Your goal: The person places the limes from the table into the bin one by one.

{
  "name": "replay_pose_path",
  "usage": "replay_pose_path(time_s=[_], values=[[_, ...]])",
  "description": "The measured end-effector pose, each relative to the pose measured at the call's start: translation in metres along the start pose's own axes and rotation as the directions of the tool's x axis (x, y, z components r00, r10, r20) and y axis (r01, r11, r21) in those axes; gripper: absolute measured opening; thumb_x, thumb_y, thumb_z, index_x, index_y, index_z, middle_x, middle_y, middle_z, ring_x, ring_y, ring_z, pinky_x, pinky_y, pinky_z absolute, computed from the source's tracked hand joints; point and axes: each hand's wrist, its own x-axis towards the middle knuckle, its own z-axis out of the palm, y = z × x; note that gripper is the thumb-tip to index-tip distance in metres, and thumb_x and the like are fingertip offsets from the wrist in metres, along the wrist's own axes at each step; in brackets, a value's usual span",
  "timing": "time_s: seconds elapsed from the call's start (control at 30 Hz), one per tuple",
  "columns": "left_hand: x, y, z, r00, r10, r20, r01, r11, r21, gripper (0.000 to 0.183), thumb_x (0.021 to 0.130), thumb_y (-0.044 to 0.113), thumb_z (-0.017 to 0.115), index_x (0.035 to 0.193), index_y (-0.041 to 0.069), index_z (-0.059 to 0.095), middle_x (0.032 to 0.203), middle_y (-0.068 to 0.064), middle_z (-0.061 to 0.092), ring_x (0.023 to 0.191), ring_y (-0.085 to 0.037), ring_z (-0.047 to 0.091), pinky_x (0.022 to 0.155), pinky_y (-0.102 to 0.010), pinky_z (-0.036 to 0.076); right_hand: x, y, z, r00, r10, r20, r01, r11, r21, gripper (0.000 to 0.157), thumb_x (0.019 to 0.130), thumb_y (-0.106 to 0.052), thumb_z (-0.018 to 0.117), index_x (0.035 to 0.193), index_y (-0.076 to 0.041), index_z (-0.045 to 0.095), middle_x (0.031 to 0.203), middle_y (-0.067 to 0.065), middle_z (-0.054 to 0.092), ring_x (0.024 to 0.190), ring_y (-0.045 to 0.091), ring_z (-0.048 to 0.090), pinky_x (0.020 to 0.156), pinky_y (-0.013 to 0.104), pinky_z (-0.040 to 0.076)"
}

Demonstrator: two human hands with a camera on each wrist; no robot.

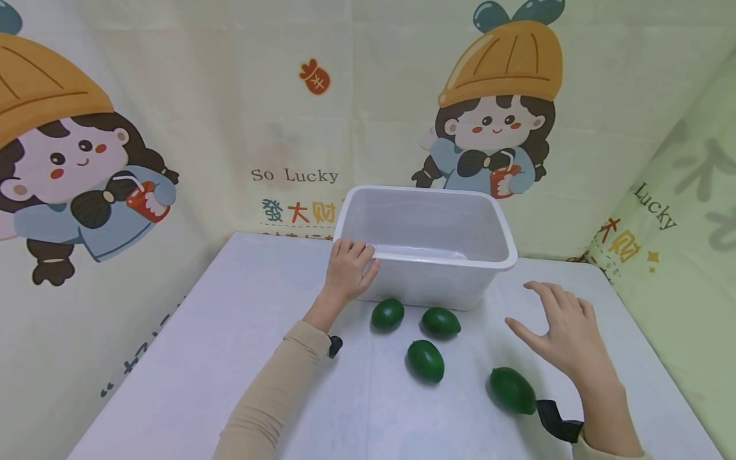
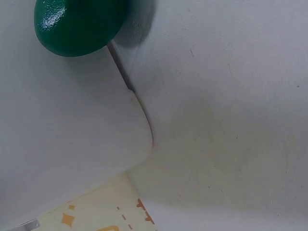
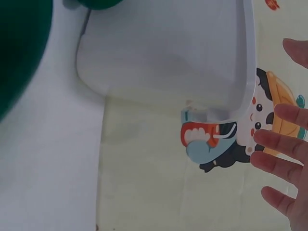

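Observation:
A white plastic tub (image 1: pixel 425 281) stands at the back of the table, its inside bare where it shows. At its front left corner my left hand (image 1: pixel 347 268) grips the rim, fingers over the edge and thumb on the outer side. In front of the tub lie three green limes: one close to its wall (image 1: pixel 388 314), one to the right (image 1: pixel 441 322), and one nearer me (image 1: pixel 425 361). Another lime (image 1: pixel 512 390) lies farther right, below my right hand (image 1: pixel 566 329). That hand hovers with fingers spread and holds nothing; the right wrist view shows its fingers (image 3: pixel 279 166) apart.
The table carries a white cover (image 1: pixel 230 358). Behind it hangs a cream cloth (image 1: pixel 391 96) printed with cartoon figures, close behind the tub. A black strap end (image 1: pixel 556 421) sticks out from my right wrist beside the right-hand lime.

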Motion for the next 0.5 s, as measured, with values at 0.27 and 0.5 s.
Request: replay_pose_path(time_s=[0.27, 0.5], values=[[-0.001, 0.0, -0.001, 1.0, -0.007, 0.006, 0.007, 1.0, 0.014, 0.038, 0.091, 0.038, 0.029, 0.087, 0.011, 0.056, 0.082, -0.003, 0.049, 0.075, -0.022, 0.038, 0.078, -0.038, 0.032, -0.018, 0.002, 0.004, 1.0, 0.023, -0.002, -0.023, 1.0, 0.017, 0.064, 0.072, -0.042, 0.07, 0.119, -0.006, 0.046, 0.115, 0.016, 0.048, 0.103, 0.038, 0.042, 0.083, 0.057, 0.023], [0.0, 0.0, -0.002, 1.0, -0.007, 0.012, 0.007, 1.0, 0.004, 0.036, 0.091, 0.036, 0.031, 0.086, 0.011, 0.056, 0.081, -0.003, 0.048, 0.075, -0.023, 0.038, 0.078, -0.038, 0.032, -0.034, 0.004, 0.008, 0.999, 0.05, -0.003, -0.05, 0.997, 0.051, 0.064, 0.071, -0.04, 0.071, 0.118, -0.006, 0.047, 0.113, 0.016, 0.049, 0.101, 0.037, 0.043, 0.082, 0.056, 0.023]])
